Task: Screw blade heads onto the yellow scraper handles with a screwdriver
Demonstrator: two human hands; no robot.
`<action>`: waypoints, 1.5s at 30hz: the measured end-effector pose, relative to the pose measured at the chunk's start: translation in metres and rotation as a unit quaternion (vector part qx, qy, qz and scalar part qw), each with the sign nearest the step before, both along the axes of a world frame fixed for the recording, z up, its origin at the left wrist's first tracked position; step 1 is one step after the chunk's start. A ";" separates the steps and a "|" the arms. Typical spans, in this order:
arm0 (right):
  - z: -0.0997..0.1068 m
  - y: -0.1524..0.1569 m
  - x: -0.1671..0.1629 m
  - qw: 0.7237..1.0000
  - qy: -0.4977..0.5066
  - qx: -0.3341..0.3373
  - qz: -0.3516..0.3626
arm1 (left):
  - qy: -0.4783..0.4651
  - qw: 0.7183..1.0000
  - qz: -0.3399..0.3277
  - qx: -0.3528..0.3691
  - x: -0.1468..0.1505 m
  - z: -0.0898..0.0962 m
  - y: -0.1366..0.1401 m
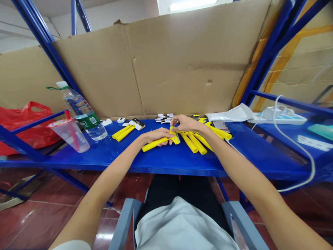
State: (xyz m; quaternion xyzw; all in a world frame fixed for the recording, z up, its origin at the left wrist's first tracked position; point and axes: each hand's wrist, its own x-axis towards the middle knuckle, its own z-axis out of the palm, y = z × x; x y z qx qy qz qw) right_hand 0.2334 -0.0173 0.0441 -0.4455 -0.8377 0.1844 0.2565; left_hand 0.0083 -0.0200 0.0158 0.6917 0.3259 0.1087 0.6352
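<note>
My left hand (159, 134) is closed around a yellow scraper (153, 144), its handle pointing toward the lower left and its wide head to the right. At the upper end of that head, the fingers of my right hand (184, 122) are bent and pinch its edge; whether a small part is also between them is hidden. Just right of the hands lies a pile of yellow scrapers (198, 147), partly covered by my right forearm. Behind my hands sits a stack of black-and-white pieces (164, 118). Two more yellow scrapers (123, 132) rest to the left, beside a black-and-white card (137, 123).
A water bottle (90, 119), a plastic cup with a red straw (71, 135) and a red bag (28, 128) stand at left. A white plastic bag (231, 114), a power strip (288, 119) and a white cable (309, 156) are at right. Cardboard (182, 66) walls the back of the blue shelf (119, 158).
</note>
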 end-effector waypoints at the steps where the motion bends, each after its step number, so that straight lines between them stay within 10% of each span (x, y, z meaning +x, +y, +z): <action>1: 0.001 -0.002 0.000 1.000 0.001 -0.015 -0.019 | 0.001 1.000 -0.004 0.005 -0.001 -0.001 0.001; 7: 0.011 -0.015 0.002 0.989 -0.018 -0.141 -0.038 | -0.019 0.999 -0.018 0.024 -0.006 -0.001 0.005; 28: 0.011 -0.009 0.002 0.982 0.083 -0.154 -0.068 | -0.071 0.982 0.100 0.146 -0.003 -0.001 0.009; 33: 0.010 -0.001 0.004 0.984 0.095 -0.118 -0.095 | -0.110 0.928 0.170 0.314 -0.003 -0.005 0.010; 38: 0.008 0.004 0.006 0.982 0.116 -0.089 -0.122 | -0.093 0.812 0.106 0.566 -0.005 -0.013 0.024; 45: 0.008 0.003 0.005 0.977 0.143 -0.073 -0.141 | -0.048 0.759 0.067 0.646 -0.009 -0.019 0.030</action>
